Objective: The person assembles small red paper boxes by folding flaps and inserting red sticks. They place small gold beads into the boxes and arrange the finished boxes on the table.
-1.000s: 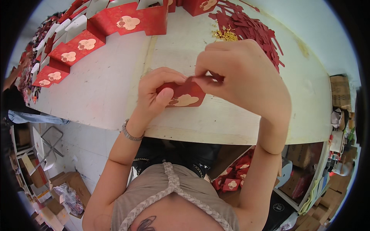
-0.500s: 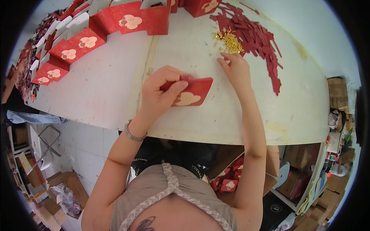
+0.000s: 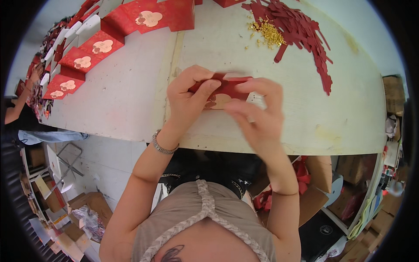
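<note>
A small red box with a pale flower-shaped patch is held above the white table. My left hand is closed on its left side, thumb across the front and fingers behind. At the box's right side is my right hand, slightly blurred. Its fingers curl round the edge, forefinger near the top and thumb near the lower front. Whether a small piece sits between those fingertips is hidden. Beyond the right hand lies a pile of small gold fasteners, beside a heap of dark red strips.
Red boxes with white flaps stand in a curved row at the left and back of the white table. Another person's arm reaches in at far left. Below the table's front edge, a cardboard carton holds red pieces. A folding stool stands left.
My right hand has come from beside the gold fasteners to the right side of the red box. The left hand still holds the box, now slightly higher in view.
</note>
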A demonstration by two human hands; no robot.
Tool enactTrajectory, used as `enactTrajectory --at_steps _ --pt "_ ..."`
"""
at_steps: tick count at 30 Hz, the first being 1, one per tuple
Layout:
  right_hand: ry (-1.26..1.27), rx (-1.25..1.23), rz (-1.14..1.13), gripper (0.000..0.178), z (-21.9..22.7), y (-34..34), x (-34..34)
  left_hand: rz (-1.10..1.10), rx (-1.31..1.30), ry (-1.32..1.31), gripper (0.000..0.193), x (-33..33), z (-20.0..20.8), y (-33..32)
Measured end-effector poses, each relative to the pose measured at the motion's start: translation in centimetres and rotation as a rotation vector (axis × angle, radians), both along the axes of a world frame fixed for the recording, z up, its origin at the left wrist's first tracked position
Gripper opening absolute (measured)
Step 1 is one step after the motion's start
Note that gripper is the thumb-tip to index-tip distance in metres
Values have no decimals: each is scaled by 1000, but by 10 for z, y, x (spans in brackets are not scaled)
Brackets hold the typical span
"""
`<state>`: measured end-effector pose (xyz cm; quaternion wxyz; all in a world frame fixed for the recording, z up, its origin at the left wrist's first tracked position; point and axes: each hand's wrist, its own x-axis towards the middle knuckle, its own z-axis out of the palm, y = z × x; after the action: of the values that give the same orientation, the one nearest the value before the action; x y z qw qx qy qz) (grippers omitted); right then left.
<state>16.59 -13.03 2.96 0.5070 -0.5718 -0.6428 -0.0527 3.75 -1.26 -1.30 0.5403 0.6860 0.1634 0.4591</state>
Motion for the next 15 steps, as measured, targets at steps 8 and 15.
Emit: enactTrajectory --at_steps 8,15 --pt "175 113 -181 24 -30 15 -24 -13 -70 -18 26 5 3 -4" --pt "240 127 -241 21 -29 22 -28 -26 0 -25 24 4 -6 -4"
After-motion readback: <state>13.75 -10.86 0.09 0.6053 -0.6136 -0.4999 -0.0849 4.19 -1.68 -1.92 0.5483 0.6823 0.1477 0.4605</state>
